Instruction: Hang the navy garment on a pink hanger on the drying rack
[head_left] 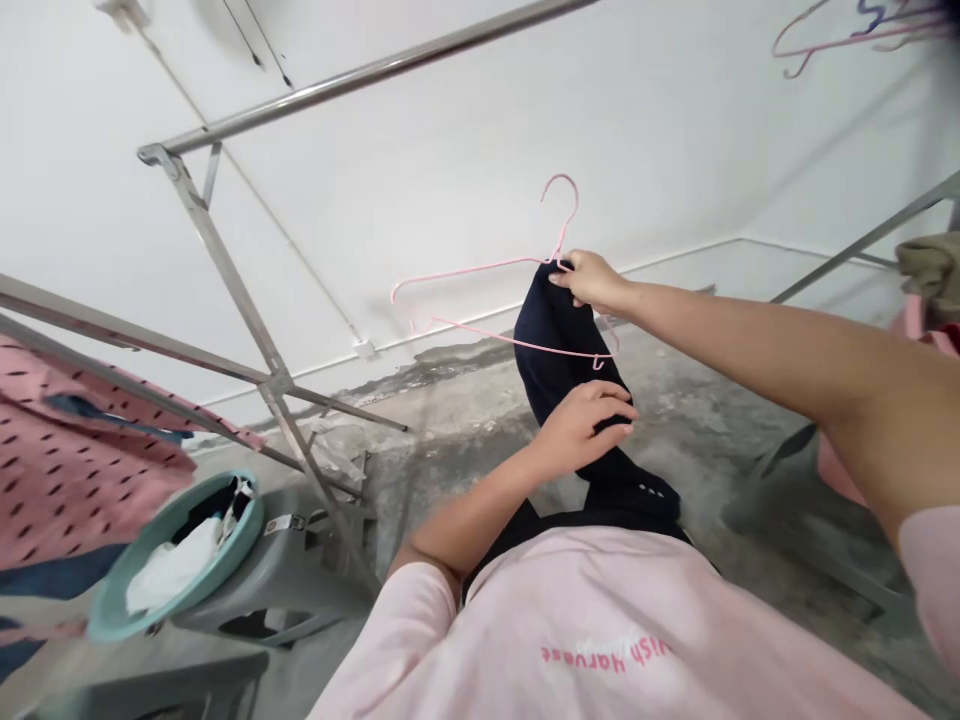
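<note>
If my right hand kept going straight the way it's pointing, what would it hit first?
Beyond the pink hanger and dark garment that the right hand grips, probably the white wall, though depth is unclear.

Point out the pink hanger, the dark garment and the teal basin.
pink hanger [450, 272]: head view, on its upper left wire arm.
dark garment [551, 350]: head view, on the cloth between the two hands.
teal basin [112, 595]: head view, on its near rim.
</note>
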